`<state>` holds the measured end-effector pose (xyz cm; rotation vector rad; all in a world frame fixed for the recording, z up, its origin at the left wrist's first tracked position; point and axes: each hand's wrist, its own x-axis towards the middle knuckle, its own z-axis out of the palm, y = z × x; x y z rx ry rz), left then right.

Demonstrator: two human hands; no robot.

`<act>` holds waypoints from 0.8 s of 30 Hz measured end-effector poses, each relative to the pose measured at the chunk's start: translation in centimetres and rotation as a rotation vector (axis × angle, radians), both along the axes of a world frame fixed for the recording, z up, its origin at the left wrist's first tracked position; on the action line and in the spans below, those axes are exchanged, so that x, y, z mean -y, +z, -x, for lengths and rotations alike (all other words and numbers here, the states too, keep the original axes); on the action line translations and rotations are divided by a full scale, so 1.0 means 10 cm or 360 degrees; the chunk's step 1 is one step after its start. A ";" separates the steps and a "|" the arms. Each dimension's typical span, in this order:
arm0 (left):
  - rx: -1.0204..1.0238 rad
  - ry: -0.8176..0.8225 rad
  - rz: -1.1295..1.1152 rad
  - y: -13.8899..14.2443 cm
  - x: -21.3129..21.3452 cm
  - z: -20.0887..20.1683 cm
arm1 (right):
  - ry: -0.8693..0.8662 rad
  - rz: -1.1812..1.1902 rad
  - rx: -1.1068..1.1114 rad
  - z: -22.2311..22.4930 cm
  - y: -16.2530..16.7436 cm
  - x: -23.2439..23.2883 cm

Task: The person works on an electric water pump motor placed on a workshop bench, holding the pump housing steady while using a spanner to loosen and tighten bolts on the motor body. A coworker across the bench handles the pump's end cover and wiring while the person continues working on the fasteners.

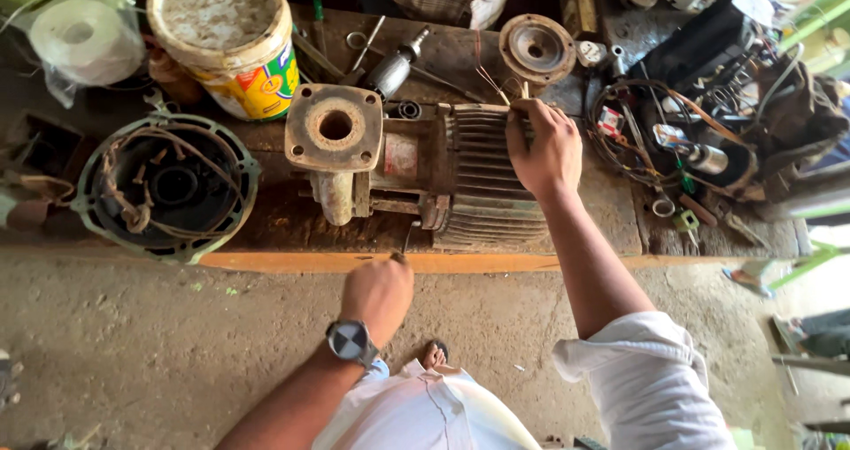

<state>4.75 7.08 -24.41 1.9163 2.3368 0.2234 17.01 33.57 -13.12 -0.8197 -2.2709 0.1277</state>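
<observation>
Rusty pump motor [443, 171] lying on the wooden counter [292, 224]. Right hand [542, 149] on its finned body, fingers pinching wires [487, 76]. Left hand [379, 292] fisted around a thin tool at the counter's edge.

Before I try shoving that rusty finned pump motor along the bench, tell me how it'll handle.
The pump motor is probably heavy: its ribbed casing and thick flange look like cast metal. It likely drags rather than rolls, since it appears to sit flat on the wooden bench. The right hand rests on its ribs, which seem stiff, rough and not slippery.
</observation>
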 end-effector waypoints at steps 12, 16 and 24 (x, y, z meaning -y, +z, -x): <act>0.0101 0.0236 0.0004 -0.13 0.28 -0.40 | 0.0002 0.0008 0.0035 -0.03 -0.05 -0.03; 0.0194 0.0366 0.0099 -0.10 0.25 -0.44 | 0.0011 -0.0015 0.0010 -0.03 -0.02 -0.02; 0.0805 0.0640 0.0210 -0.07 -0.28 -0.28 | -0.0016 -0.0016 0.0018 -0.04 -0.01 -0.02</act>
